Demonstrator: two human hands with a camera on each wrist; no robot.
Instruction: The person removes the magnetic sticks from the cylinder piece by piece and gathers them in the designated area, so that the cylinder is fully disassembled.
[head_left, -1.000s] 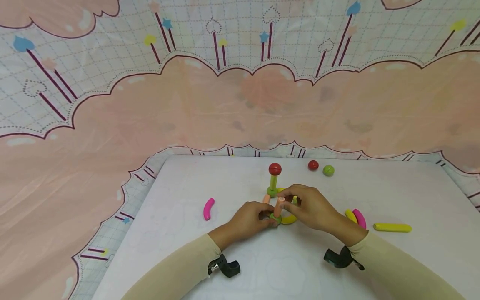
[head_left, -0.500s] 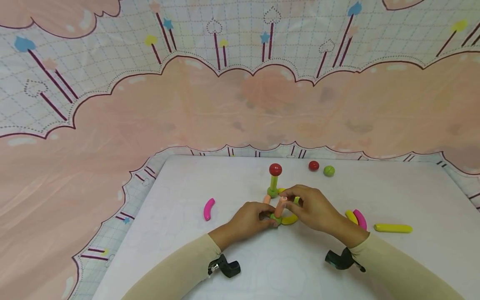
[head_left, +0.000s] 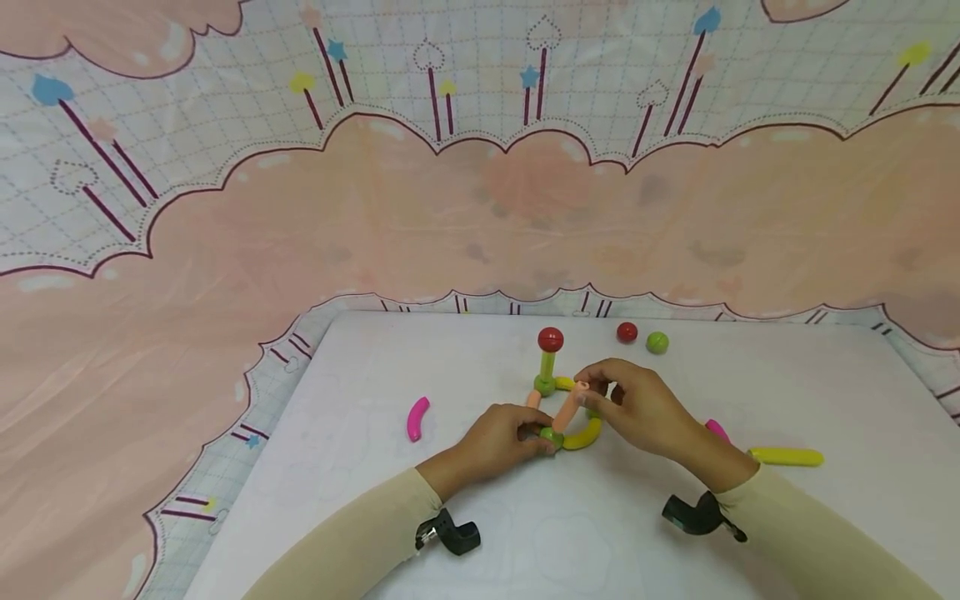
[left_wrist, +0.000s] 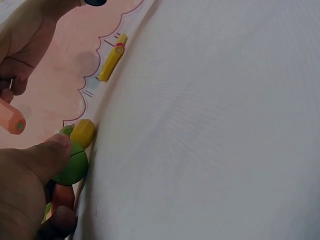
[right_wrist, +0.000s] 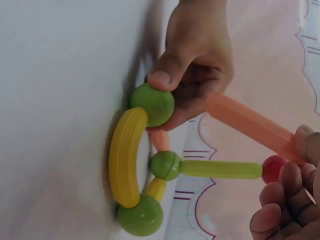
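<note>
Orange rod (head_left: pixel 567 408): straight, ridged lengthwise, one end face bearing a small round mark. Slanted toward 1 o'clock above the near green ball (right_wrist: pixel 154 104), lower end just apart from it; upper end pinched by the right hand (head_left: pixel 633 408). Near green ball clamped between thumb and fingers of the left hand (head_left: pixel 495 437), at the 7 o'clock corner of a three-ball ring on the white surface (head_left: pixel 555 533).

Hard to make out: right green ball (right_wrist: pixel 141 216), at the ring's 3 o'clock, mostly covered by the right hand in the head view; orange link (right_wrist: pixel 160 140), partly behind the left hand, shape unclear; farther magenta arc (head_left: pixel 717 429), cut off by the right forearm.

Count, directions from the ring:
– green balls, four: three in the ring, one loose at 2 o'clock;
– red balls, two: one atop the upright lime rod (right_wrist: pixel 220 169) at the ring's 11 o'clock, one loose between 1 and 2;
– orange pieces, two;
– yellow links in the ring, two;
– lime rod, one;
– magenta arcs, two: at 9 and 3 o'clock;
– straight yellow rod (head_left: pixel 786 457), one, at 3 o'clock.
</note>
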